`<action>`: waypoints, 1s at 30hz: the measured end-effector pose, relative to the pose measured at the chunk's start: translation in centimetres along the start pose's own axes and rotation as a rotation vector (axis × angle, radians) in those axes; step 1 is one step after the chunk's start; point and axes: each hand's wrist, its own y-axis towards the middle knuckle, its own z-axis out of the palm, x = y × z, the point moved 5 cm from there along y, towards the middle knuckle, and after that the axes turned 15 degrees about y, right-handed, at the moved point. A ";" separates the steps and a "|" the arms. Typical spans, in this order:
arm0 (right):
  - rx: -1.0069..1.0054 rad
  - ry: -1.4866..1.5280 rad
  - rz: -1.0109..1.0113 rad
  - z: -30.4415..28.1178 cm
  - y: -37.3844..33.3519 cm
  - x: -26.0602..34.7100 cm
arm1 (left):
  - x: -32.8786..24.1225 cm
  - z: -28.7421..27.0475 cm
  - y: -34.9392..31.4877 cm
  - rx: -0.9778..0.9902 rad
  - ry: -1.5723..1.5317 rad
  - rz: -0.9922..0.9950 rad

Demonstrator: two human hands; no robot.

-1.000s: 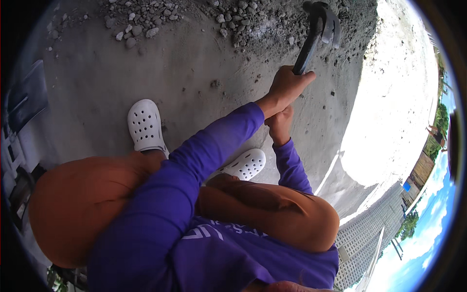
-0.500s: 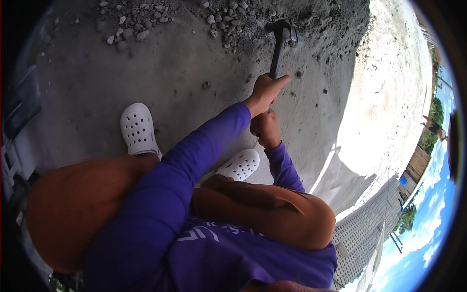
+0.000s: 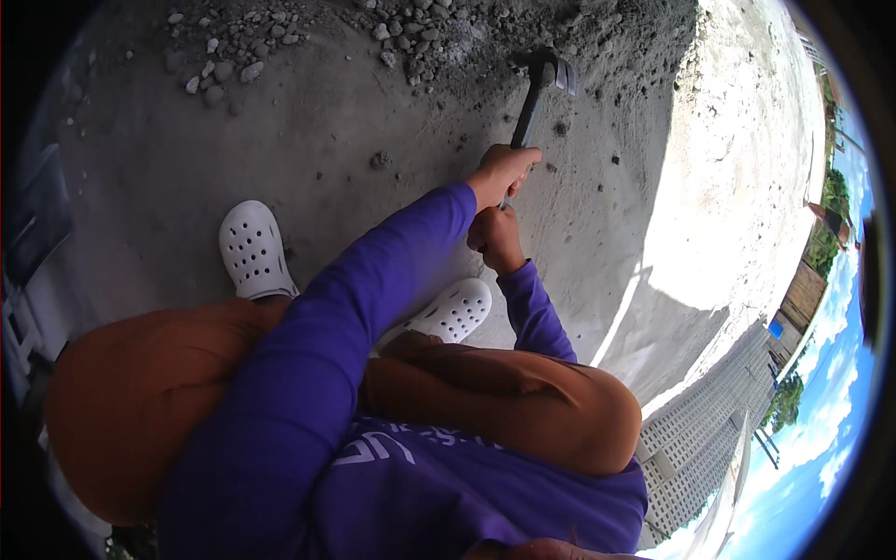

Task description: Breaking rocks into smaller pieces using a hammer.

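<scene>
I grip a dark claw hammer (image 3: 529,112) with both hands, and its head is at the edge of the broken rubble, over the grey ground. My left hand (image 3: 504,175) is closed around the handle, nearer the head. Just below it, my right hand (image 3: 497,240) is closed in a fist around the handle's lower end. A short bit of handle shows between the two hands. Whether the hammer head touches the ground cannot be made out.
Loose grey stones (image 3: 224,70) and crumbled rubble (image 3: 420,33) lie along the far side. My white clogs (image 3: 252,250) stand on the grey ground, below bent knees. Sunlit ground (image 3: 737,177) spreads to the right, with a block wall (image 3: 695,457) and a distant person (image 3: 831,222).
The view has shifted slightly, with the ground sliding left in it. Against the stones, the hammer head has moved a little right. Both hands keep their grip on the handle.
</scene>
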 end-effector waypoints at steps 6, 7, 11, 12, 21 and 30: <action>-0.465 0.888 0.577 1.0 -2.5 1.7 | -1.6 1.1 -3.4 0.035 0.050 0.052; -0.503 0.814 0.495 0.6 -2.9 2.4 | -2.3 1.6 -4.3 0.047 0.109 0.115; -0.442 -0.240 -0.327 -2.8 -1.8 5.4 | -7.5 3.8 -7.9 -0.008 0.363 0.460; -0.441 -0.239 -0.332 -2.6 -1.7 5.3 | -7.7 3.9 -7.7 0.017 0.400 0.494; -0.205 0.526 0.226 2.5 -3.4 -0.3 | 2.1 0.5 -2.3 -0.001 -0.035 -0.050; -0.496 0.328 0.032 -2.6 -1.9 5.8 | -5.8 4.0 -6.4 -0.030 0.293 0.478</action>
